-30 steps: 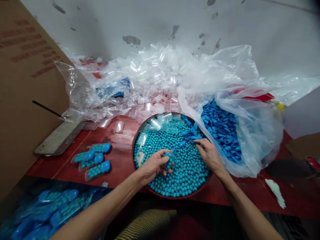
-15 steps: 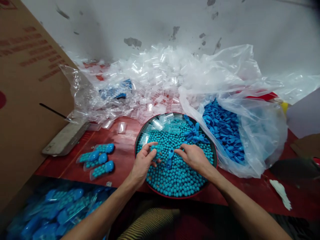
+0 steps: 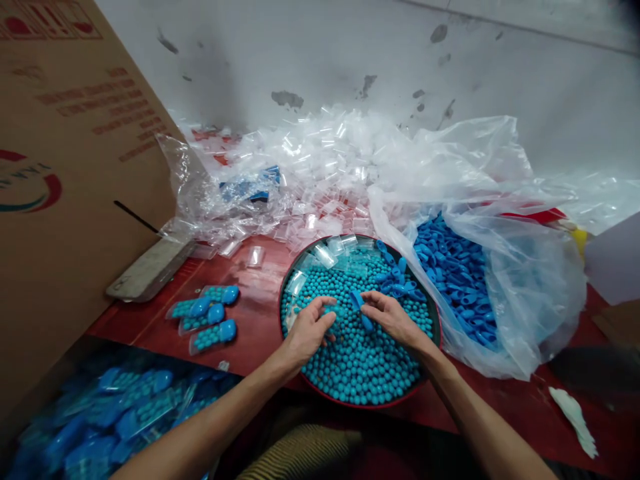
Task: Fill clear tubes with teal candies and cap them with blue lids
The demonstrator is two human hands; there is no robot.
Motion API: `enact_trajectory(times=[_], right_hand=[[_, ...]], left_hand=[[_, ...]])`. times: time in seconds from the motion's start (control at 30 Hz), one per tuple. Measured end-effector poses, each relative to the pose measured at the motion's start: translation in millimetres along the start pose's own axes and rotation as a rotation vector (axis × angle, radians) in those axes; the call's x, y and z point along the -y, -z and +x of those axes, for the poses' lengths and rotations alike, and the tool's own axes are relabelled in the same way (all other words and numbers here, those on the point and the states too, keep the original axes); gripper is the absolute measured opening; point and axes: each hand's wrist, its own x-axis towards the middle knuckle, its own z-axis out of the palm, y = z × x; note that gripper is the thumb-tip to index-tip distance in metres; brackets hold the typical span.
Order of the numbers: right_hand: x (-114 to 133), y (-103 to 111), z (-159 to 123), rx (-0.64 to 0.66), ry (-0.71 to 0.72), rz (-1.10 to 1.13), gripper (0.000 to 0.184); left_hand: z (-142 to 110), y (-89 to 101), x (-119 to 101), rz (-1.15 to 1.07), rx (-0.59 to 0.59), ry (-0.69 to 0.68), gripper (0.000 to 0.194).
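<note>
A round tray [image 3: 436, 330] with a red rim holds a bed of turquoise balls [image 3: 360, 373]. Above its left part, my left hand [image 3: 309, 330] curls around a clear plastic tube [image 3: 332, 311] with turquoise balls showing in it; the fingers partly hide it. My right hand [image 3: 393, 319], over the middle of the tray, pinches a blue spout-shaped cap [image 3: 361, 309] between thumb and fingers. More blue caps [image 3: 400, 288] lie on the balls at the tray's right back. Empty clear tubes [image 3: 325, 255] rest at its back edge.
Filled, capped tubes [image 3: 213, 335] lie on the red table [image 3: 260, 293] at left, with more in a container below. Loose clear sleeves [image 3: 320, 153] are heaped behind. An open plastic bag [image 3: 535, 293] of blue caps stands right. A cardboard box [image 3: 90, 220] rises at left.
My right hand has turned the blue cap and lifted it slightly, nearer its fingers. My left hand keeps its hold on the tube. The whole view has shifted a little.
</note>
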Motion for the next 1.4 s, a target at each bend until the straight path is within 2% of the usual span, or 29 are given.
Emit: enact_trajectory(times=[0.13, 0.23, 0.33, 0.53, 0.73, 0.87, 0.97, 1.1, 1.17, 1.27, 1.4], right_hand=[[10, 0, -8, 0.022, 0.051, 0.028, 0.026], [17, 2, -11, -0.030, 0.055, 0.063, 0.025], [21, 5, -13, -0.078, 0.059, 0.085, 0.024], [19, 0, -17, -0.065, 0.057, -0.032, 0.021], [11, -3, -25, -0.092, 0.070, -0.042, 0.023], [13, -3, -30, -0.081, 0.210, -0.190, 0.019], [16, -8, -34, -0.150, 0.295, -0.294, 0.018], [13, -20, -39, -0.242, 0.273, -0.236, 0.022], [10, -20, -41, -0.195, 0.258, -0.222, 0.030], [12, -8, -44, -0.089, 0.265, -0.248, 0.032], [21, 12, -41, -0.119, 0.302, -0.257, 0.035]], left_hand=[[2, -5.2, 2, 0.028, 0.103, -0.078, 0.038], [2, -7.1, 2, 0.007, 0.148, -0.083, 0.044], [2, -8.1, 1, -0.029, 0.150, -0.053, 0.045], [-2, -12.4, -3, -0.049, 0.172, -0.024, 0.048], [-3, -14.6, 1, -0.052, 0.122, -0.027, 0.047], [-4, -19.0, -2, -0.048, 0.104, -0.018, 0.034], [-5, -26.0, -5, -0.063, 0.029, -0.028, 0.026], [-4, -28.8, -5, -0.096, -0.031, 0.017, 0.029], [-2, -24.4, -4, -0.149, 0.033, 0.037, 0.033], [-1, -14.4, -5, -0.201, 0.144, 0.041, 0.036], [-2, -7.3, -7, -0.164, 0.222, 0.031, 0.035]])
